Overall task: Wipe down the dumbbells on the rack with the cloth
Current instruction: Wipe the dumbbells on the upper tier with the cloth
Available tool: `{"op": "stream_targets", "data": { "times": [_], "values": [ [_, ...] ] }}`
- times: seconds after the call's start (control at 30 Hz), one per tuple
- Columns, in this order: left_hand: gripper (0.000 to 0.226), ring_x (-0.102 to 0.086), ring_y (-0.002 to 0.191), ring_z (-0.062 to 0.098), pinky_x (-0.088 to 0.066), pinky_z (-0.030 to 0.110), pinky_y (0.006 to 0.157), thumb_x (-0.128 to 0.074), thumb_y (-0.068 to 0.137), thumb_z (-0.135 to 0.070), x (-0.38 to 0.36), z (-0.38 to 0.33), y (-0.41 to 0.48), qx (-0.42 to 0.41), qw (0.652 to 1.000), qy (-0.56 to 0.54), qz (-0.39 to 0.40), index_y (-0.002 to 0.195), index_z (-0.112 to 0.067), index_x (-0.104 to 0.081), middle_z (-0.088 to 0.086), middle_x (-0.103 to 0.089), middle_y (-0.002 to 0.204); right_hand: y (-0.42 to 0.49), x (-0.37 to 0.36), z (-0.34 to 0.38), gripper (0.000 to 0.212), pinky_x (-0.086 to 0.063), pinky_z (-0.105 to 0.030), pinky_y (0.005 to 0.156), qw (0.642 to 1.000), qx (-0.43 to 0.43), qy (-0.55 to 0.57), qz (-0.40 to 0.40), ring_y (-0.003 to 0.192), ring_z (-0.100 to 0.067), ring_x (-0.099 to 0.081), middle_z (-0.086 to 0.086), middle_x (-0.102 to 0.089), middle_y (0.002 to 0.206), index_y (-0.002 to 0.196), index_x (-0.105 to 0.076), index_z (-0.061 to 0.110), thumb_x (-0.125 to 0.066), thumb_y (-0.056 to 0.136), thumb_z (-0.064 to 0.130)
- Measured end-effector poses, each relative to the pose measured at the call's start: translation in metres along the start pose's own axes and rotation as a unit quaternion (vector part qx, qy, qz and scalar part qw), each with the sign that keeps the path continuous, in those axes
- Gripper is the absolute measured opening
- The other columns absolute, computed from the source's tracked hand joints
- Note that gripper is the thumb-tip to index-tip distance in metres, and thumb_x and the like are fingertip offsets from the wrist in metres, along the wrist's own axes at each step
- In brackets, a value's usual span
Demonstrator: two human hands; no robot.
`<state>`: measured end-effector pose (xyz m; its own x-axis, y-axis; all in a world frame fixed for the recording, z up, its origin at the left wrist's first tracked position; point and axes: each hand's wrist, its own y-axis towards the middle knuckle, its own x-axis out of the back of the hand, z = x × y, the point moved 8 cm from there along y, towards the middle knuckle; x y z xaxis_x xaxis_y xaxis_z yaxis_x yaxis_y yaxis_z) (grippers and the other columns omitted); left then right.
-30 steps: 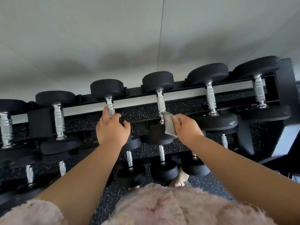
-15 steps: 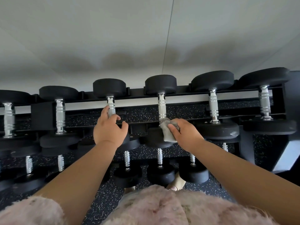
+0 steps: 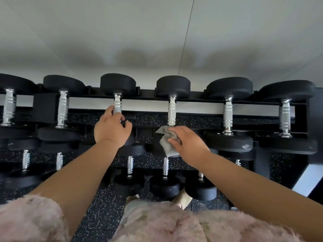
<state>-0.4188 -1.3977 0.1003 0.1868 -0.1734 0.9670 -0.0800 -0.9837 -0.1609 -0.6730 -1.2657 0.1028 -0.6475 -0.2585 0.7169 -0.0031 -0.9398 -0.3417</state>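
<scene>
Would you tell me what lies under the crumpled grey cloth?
A black round dumbbell head, mostly covered by the crumpled grey cloth and the right hand; only its lower rim shows.

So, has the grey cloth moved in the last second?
Yes. The crumpled grey cloth, pinched by the right hand, slid down off the lower end of the knurled chrome handle.
</scene>
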Motion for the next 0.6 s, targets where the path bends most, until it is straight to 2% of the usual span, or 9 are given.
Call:
{"op": "stream_targets", "data": {
  "times": [0.1,0.17,0.2,0.3,0.37,0.47,0.53,0.6],
  "values": [
    [0.024,-0.059,0.122,0.026,-0.053,0.041,0.087,-0.057,0.095,-0.046,-0.001,0.0,0.0,-0.001,1.0,0.011,-0.004,0.099,-0.026,-0.07,-0.006,-0.039,0.164,-0.001,0.009,-0.034,0.031,-0.053,-0.028,0.085,0.994,-0.088,0.058,-0.017,0.1,-0.011,-0.062,0.006,-0.062,0.123,0.133,-0.057,0.035,-0.046,0.107,0.047],
    [0.025,-0.059,0.12,0.026,-0.053,0.04,0.085,-0.057,0.095,-0.047,-0.003,0.0,0.0,-0.003,1.0,0.014,-0.004,0.099,-0.027,-0.07,-0.006,-0.039,0.163,-0.002,0.012,-0.042,0.027,-0.055,-0.031,0.074,0.988,-0.126,0.081,-0.032,0.089,-0.013,-0.065,0.002,-0.067,0.112,0.126,-0.059,0.035,-0.043,0.108,0.046],
    [0.025,-0.059,0.12,0.026,-0.053,0.04,0.084,-0.057,0.095,-0.047,-0.004,0.001,0.0,-0.004,1.0,0.015,-0.003,0.099,-0.027,-0.07,-0.006,-0.038,0.162,-0.002,0.013,-0.038,0.027,-0.057,-0.033,0.074,0.987,-0.134,0.082,-0.034,0.089,-0.014,-0.065,0.001,-0.068,0.111,0.126,-0.059,0.035,-0.042,0.109,0.045],
    [0.024,-0.057,0.125,0.026,-0.054,0.041,0.083,-0.058,0.095,-0.047,-0.005,0.002,0.0,-0.007,1.0,0.016,-0.007,0.098,-0.026,-0.07,-0.004,-0.039,0.161,0.001,0.004,-0.004,0.031,-0.058,-0.036,0.092,0.993,-0.101,0.062,-0.026,0.105,-0.017,-0.063,0.002,-0.059,0.127,0.135,-0.058,0.034,-0.044,0.109,0.04],
    [0.024,-0.053,0.129,0.025,-0.055,0.041,0.083,-0.059,0.095,-0.046,-0.005,0.001,0.001,-0.016,1.0,0.015,-0.013,0.098,-0.025,-0.07,-0.003,-0.039,0.159,0.001,-0.007,0.02,0.035,-0.053,-0.035,0.101,0.998,-0.03,0.036,-0.028,0.117,-0.015,-0.055,0.005,-0.053,0.136,0.14,-0.055,0.034,-0.046,0.108,0.042],
    [0.022,-0.047,0.135,0.024,-0.055,0.043,0.09,-0.06,0.095,-0.046,-0.005,0.002,0.002,-0.022,1.0,0.007,-0.011,0.099,-0.026,-0.069,-0.003,-0.038,0.16,0.0,-0.01,0.025,0.042,-0.047,-0.035,0.105,0.997,0.059,-0.018,-0.05,0.121,-0.013,-0.048,0.01,-0.053,0.132,0.141,-0.051,0.035,-0.055,0.102,0.048],
    [0.021,-0.045,0.137,0.024,-0.053,0.044,0.093,-0.062,0.093,-0.047,-0.006,0.003,0.002,-0.029,1.0,-0.003,-0.006,0.099,-0.027,-0.068,-0.003,-0.037,0.159,-0.001,-0.009,0.007,0.047,-0.043,-0.029,0.106,0.997,0.055,-0.035,-0.033,0.118,-0.007,-0.05,0.014,-0.053,0.132,0.144,-0.048,0.038,-0.056,0.099,0.052],
    [0.02,-0.044,0.138,0.024,-0.053,0.044,0.093,-0.064,0.092,-0.046,-0.006,0.003,0.002,-0.035,0.999,-0.015,-0.003,0.099,-0.028,-0.069,-0.004,-0.037,0.159,-0.001,-0.003,-0.014,0.038,-0.045,-0.023,0.097,0.999,-0.016,0.023,-0.022,0.109,-0.005,-0.056,0.014,-0.057,0.125,0.137,-0.052,0.039,-0.054,0.101,0.051]
  ]
}}
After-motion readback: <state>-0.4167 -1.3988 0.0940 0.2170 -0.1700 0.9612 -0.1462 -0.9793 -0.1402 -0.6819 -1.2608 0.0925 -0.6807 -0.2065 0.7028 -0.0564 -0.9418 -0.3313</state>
